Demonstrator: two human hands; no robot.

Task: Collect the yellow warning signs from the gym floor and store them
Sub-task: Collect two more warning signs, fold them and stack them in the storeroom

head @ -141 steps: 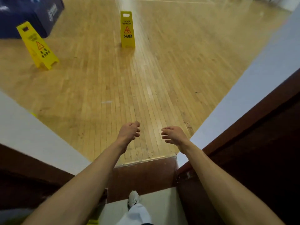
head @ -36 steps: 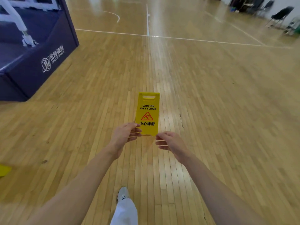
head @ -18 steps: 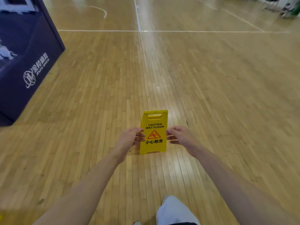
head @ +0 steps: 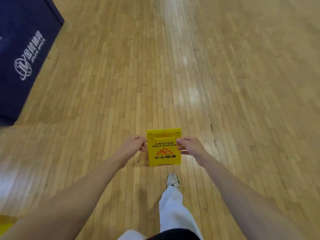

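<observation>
A yellow "CAUTION WET FLOOR" sign [head: 164, 153] stands upright on the wooden gym floor [head: 225, 84], just ahead of my foot. Both arms reach forward toward it. My left hand [head: 132, 145] hovers by the sign's left edge with loosely curled fingers and holds nothing. My right hand [head: 189, 146] overlaps the sign's upper right edge in the picture, fingers also loosely curled; I cannot tell if it touches the sign.
A navy padded base [head: 26, 58] with a white logo stands at the left. A blurred yellow patch [head: 5, 226] shows at the bottom left edge. My leg in white trousers and a white shoe [head: 173, 181] is right behind the sign.
I have walked from the doorway across the floor up to the sign. It now sits closer, and both hands have come level with its top half.
</observation>
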